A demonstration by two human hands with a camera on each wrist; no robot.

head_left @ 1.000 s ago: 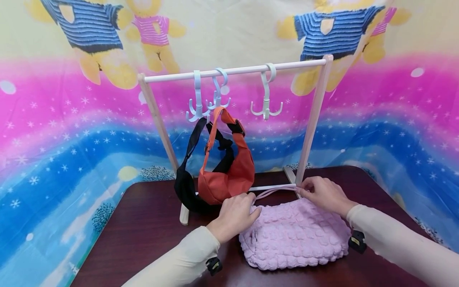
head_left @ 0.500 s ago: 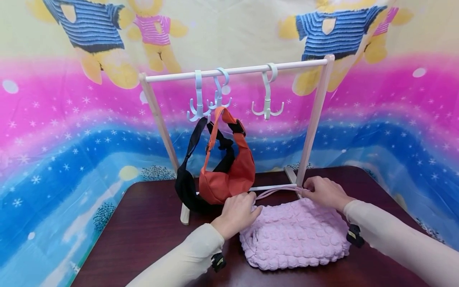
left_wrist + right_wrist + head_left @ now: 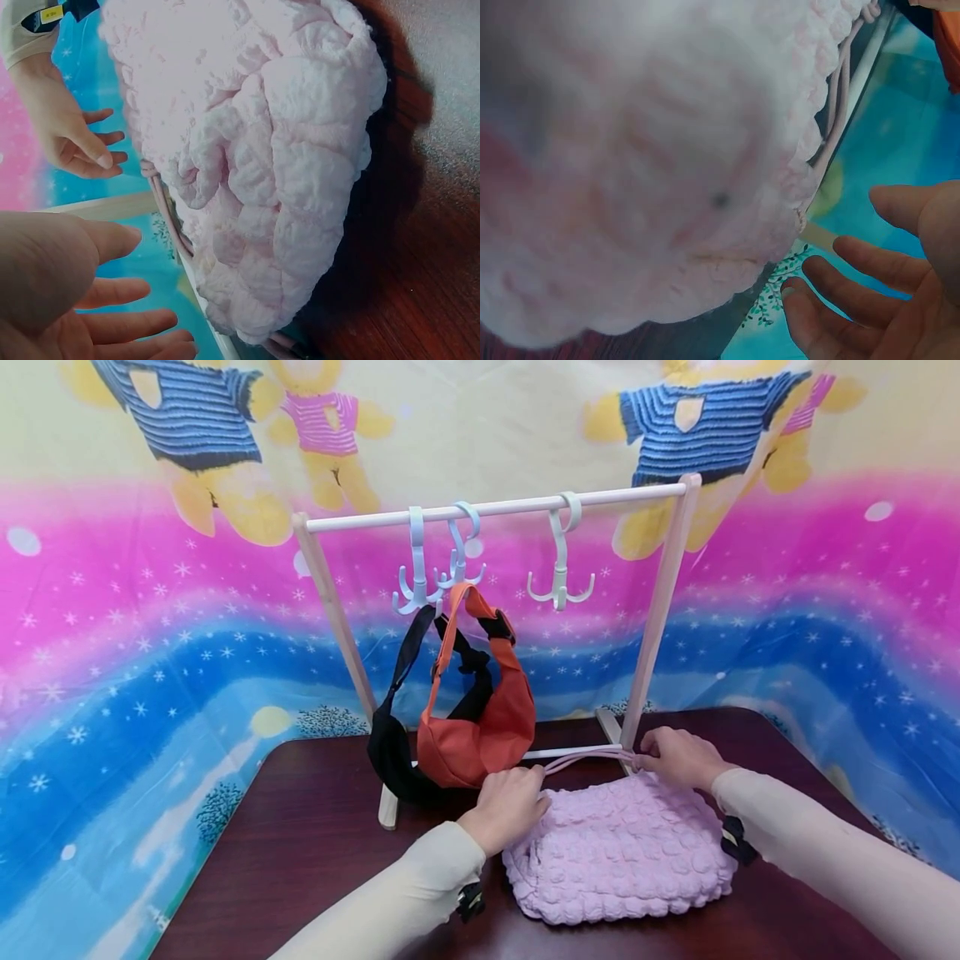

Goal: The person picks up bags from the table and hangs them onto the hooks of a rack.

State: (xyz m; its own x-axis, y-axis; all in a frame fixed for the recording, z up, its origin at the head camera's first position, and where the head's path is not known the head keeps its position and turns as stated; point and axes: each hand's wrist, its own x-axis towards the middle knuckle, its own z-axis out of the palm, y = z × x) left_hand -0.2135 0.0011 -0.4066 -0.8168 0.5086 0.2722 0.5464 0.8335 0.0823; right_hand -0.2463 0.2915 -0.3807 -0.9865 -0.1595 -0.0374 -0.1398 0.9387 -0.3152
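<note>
A pink puffy quilted handbag (image 3: 618, 852) lies on the table, its thin cord handles (image 3: 581, 757) arching along the far edge. My left hand (image 3: 506, 806) is at the bag's far left corner; in the left wrist view its fingers (image 3: 127, 324) are spread beside the fabric, with nothing between them. Over the far right corner is my right hand (image 3: 681, 758). The right wrist view has its fingers (image 3: 847, 296) relaxed and apart, close to the bag's edge and the cord, holding nothing. The bag fills much of both wrist views.
Behind the bag stands a wooden rack (image 3: 652, 618) with a white top rail. Pale blue hooks (image 3: 417, 568) and a pale green hook (image 3: 559, 560) hang there. An orange bag (image 3: 476, 747) and a black bag (image 3: 393, 760) hang from the blue hooks, left of the pink bag.
My left hand and forearm have shifted a little to the right along the pink bag's corner. The right forearm has drawn slightly inward. The bag has stayed in place.
</note>
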